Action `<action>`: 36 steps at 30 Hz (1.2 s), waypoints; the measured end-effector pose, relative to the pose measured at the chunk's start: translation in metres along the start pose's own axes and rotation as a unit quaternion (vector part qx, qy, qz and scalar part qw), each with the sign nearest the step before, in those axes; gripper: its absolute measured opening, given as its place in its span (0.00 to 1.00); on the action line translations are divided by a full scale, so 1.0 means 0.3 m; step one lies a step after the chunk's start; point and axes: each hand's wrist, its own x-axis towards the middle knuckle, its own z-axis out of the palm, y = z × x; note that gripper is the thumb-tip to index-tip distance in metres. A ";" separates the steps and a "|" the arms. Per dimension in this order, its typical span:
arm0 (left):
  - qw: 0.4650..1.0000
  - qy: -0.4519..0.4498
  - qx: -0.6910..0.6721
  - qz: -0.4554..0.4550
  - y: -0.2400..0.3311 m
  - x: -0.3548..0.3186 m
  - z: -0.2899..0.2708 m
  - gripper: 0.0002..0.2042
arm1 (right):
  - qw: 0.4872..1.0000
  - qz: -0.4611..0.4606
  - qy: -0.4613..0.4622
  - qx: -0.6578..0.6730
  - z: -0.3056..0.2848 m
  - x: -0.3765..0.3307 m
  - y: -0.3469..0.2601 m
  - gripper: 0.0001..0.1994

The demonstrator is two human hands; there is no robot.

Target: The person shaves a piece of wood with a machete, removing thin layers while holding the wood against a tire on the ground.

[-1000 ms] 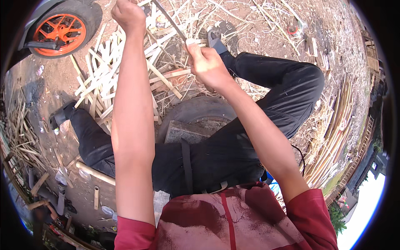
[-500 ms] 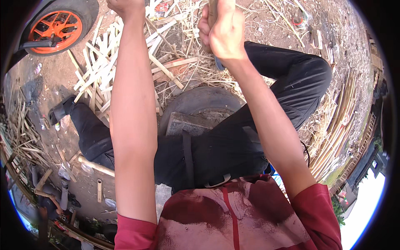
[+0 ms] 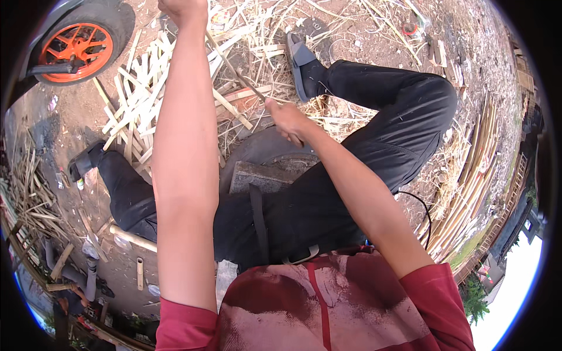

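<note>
My right hand (image 3: 285,120) is closed above the tyre, in front of my body. Its fingers wrap round the handle of what looks like a long knife (image 3: 237,71), dark and thin, seen edge-on. The blade points up and left toward my left forearm; the brown butt shows below the fist. My left hand (image 3: 184,7) is at the upper edge, cut off by the picture, with its fingers curled. What it holds, if anything, is out of sight. Beneath my arms lies a heap of split bamboo strips (image 3: 143,79).
A black tyre (image 3: 252,146) with a grey block (image 3: 260,177) on it sits between my legs. An orange wheel (image 3: 76,50) stands at upper left. Long bamboo strips (image 3: 468,193) lie at right. Another person (image 3: 73,286) is at lower left. Shavings cover the ground.
My right hand has come down and toward me from the upper edge, with the long tool in it, and my right shoe now shows. My left arm has barely moved.
</note>
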 end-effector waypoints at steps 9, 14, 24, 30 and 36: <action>0.977 -0.109 -0.155 -0.101 0.162 -0.011 -0.134 0.12 | 0.996 0.003 -0.089 -0.003 -0.036 0.084 0.059 0.26; 0.985 -0.083 -0.149 -0.033 0.206 -0.094 -0.176 0.14 | 0.958 0.076 -0.195 0.195 0.043 0.144 0.101 0.14; 0.969 -0.074 -0.236 -0.013 0.254 -0.330 -0.602 0.15 | 0.972 -0.010 0.028 -0.233 0.082 0.045 0.087 0.17; 0.980 -0.004 -0.195 0.020 0.282 -0.490 -0.659 0.16 | 0.938 -0.028 0.028 -0.345 0.005 0.073 0.086 0.15; 0.993 0.095 -0.063 0.009 0.313 -0.509 -0.542 0.17 | 0.876 -0.079 0.020 -0.476 -0.155 0.187 0.053 0.15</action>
